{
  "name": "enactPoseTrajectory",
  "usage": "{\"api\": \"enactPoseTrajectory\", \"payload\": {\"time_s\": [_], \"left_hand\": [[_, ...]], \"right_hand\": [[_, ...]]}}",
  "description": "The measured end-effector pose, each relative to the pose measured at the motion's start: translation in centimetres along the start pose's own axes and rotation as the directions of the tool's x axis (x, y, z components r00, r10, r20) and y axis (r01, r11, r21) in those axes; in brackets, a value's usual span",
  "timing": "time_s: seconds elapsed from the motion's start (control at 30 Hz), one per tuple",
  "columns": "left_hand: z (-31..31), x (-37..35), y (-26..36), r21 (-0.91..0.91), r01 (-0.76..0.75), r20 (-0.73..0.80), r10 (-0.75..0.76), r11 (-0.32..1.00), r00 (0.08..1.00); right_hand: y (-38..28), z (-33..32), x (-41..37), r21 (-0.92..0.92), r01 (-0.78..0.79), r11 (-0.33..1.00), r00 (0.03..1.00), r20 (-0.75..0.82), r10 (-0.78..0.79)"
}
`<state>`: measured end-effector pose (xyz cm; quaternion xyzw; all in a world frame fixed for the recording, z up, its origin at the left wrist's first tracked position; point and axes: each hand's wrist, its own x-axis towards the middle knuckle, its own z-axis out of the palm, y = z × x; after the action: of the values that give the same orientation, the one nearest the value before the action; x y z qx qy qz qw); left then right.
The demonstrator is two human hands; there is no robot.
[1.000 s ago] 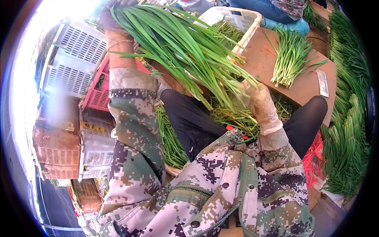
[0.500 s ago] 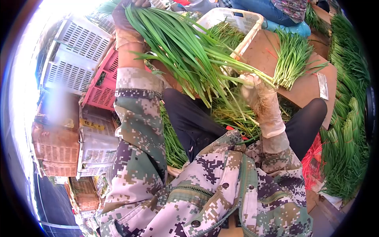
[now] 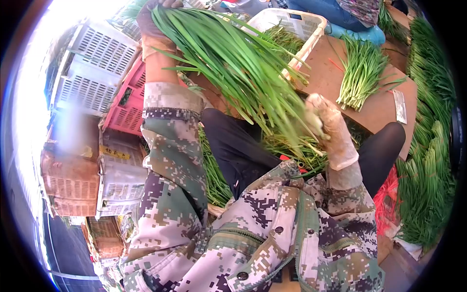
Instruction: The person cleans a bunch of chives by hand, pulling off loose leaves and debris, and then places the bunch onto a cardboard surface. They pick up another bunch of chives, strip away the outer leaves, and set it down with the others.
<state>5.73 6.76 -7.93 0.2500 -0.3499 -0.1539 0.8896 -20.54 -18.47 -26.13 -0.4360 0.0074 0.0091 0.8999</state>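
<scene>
My left hand (image 3: pixel 158 22), in a dark glove, grips a large bunch of garlic chives (image 3: pixel 224 53) by the leafy end at the upper left. The long green leaves slant down and right, ending in pale stems above my lap. At those stem ends is my right hand (image 3: pixel 325 119), in a stained pale glove, its fingers curled around a few stalks. Motion smears the stems beside it. Loose chives and trimmings (image 3: pixel 296 148) lie between my knees, below both hands.
A white basket (image 3: pixel 318 31) holding greens stands ahead. Right of it, a small bundle (image 3: pixel 362 73) lies on brown cardboard (image 3: pixel 321 63). Tied bundles (image 3: pixel 428 165) line the right side, near red twine (image 3: pixel 386 199). Stacked crates (image 3: pixel 97 63) rise at left. Another person's blue-jeaned leg (image 3: pixel 321 12) is ahead.
My right hand has shifted slightly right and down. Stems that reached past it to the right have dropped or been drawn downward. My left hand stays nearly still on the bunch.
</scene>
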Motion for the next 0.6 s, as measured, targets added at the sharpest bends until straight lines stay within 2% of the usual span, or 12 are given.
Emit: {"api": "enactPoseTrajectory", "payload": {"time_s": [0.03,0.07,0.1,0.13,0.17,0.2,0.27,0.33,0.37,0.4,0.47,0.6], "left_hand": [[-1.3,1.1,2.0,-0.036,0.110,-0.025,-0.111,0.993,0.993],[-1.6,1.3,3.2,0.026,0.053,-0.038,-0.052,0.998,0.998],[-1.8,1.1,3.8,0.079,0.019,-0.069,-0.014,0.997,0.998],[-1.9,1.3,4.6,0.130,-0.013,-0.089,0.024,0.991,0.996],[-1.9,1.5,5.0,0.164,-0.029,-0.105,0.046,0.986,0.993],[-1.7,1.5,5.4,0.193,-0.040,-0.115,0.063,0.980,0.991],[-1.0,1.4,5.7,0.233,-0.069,-0.136,0.102,0.970,0.985],[-0.6,1.0,5.4,0.312,-0.092,-0.179,0.153,0.946,0.972],[-0.2,1.1,4.9,0.346,-0.099,-0.197,0.175,0.933,0.965],[-0.5,1.4,4.8,0.370,-0.107,-0.201,0.192,0.923,0.960],[0.2,1.5,4.5,0.414,-0.120,-0.224,0.229,0.902,0.947],[-0.1,1.2,4.7,0.477,-0.135,-0.286,0.299,0.869,0.911]], "right_hand": [[0.3,-1.8,-0.1,0.013,-0.068,0.998,0.997,0.049,0.067],[1.1,-4.9,0.0,0.020,-0.140,0.990,0.986,0.099,0.138],[4.8,-11.1,1.5,-0.646,0.096,0.758,0.993,0.114,-0.028],[7.9,-15.6,2.9,-0.962,0.251,0.103,0.961,0.235,-0.148],[8.0,-14.5,2.6,-0.983,-0.094,-0.155,0.989,-0.111,0.102],[8.1,-12.5,1.7,-0.816,-0.349,-0.461,0.838,-0.492,0.237],[7.8,-10.4,0.4,-0.894,-0.228,-0.385,0.865,-0.368,0.342],[7.8,-8.1,0.5,-0.938,-0.106,-0.331,0.994,-0.106,-0.018],[7.9,-7.2,0.3,-0.981,0.059,-0.186,0.953,0.110,-0.282],[7.1,-6.0,1.7,-0.981,0.141,-0.135,0.924,0.179,-0.337],[4.6,-1.2,1.3,-0.882,0.280,0.379,0.862,0.057,-0.503],[3.7,1.7,1.7,-0.871,0.416,0.262,0.749,0.164,-0.642]]}}
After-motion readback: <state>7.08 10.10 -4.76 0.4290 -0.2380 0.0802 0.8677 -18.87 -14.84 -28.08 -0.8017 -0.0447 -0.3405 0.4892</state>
